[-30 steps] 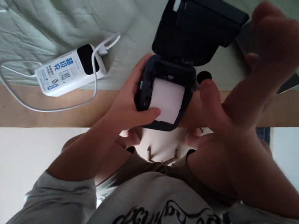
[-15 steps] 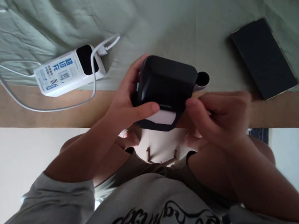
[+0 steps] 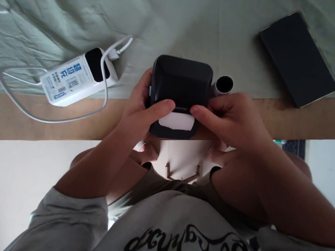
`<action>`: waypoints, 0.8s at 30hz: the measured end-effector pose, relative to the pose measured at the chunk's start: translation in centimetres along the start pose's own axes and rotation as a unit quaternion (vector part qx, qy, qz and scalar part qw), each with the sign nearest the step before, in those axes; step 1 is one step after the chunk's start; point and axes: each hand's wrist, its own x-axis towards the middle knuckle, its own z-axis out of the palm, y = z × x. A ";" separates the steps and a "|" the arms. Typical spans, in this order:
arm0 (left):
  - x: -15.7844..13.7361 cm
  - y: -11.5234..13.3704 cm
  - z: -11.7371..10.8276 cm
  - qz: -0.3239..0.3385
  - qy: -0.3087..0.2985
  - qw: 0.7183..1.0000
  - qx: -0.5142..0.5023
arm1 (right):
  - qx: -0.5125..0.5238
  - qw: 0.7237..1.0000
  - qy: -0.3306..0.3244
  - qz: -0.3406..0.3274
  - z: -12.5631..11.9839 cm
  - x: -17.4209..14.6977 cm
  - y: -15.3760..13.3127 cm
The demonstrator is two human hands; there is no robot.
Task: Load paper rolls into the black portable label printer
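My left hand [image 3: 148,109] is wrapped round the left side of a black device that looks like a small label printer [image 3: 181,82], its thumb on the front edge. My right hand [image 3: 232,117] grips the right side, with the thumb near small lettering and the other fingers bent behind. Both hands are closed on it. Below the lettering a white strip or panel [image 3: 177,121] shows in a black frame; I cannot tell whether it is paper. A light blue piece sits on the left side. Just right of the printer stands a short tube or roll [image 3: 224,85] with a dark hollow end.
To the left lies a white box-shaped device [image 3: 78,77] with a black end, blue print and a looping white cable [image 3: 105,88]. A dark tablet-like slab [image 3: 298,60] rests at the right. Green cloth [image 3: 180,15] covers the table, whose brown edge [image 3: 325,112] runs before me.
My right hand has moved left from beside the printer and now grips its right side, thumb on the front. The printer has shifted slightly left and up in view.
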 end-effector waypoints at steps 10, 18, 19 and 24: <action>0.9 -0.4 0.2 0.040 -0.126 0.981 -0.141 | -0.030 0.997 0.028 -0.072 0.4 -0.2 0.7; 0.9 -0.2 0.7 0.016 -0.008 0.986 -0.168 | -0.102 0.995 0.006 -0.006 0.4 -0.1 0.0; 1.0 -0.3 0.6 0.013 -0.003 0.985 -0.172 | -0.106 0.994 0.003 0.000 0.4 -0.2 0.0; 1.0 -0.6 0.2 0.011 0.015 0.985 -0.169 | -0.104 0.994 0.008 -0.018 0.3 -0.4 0.1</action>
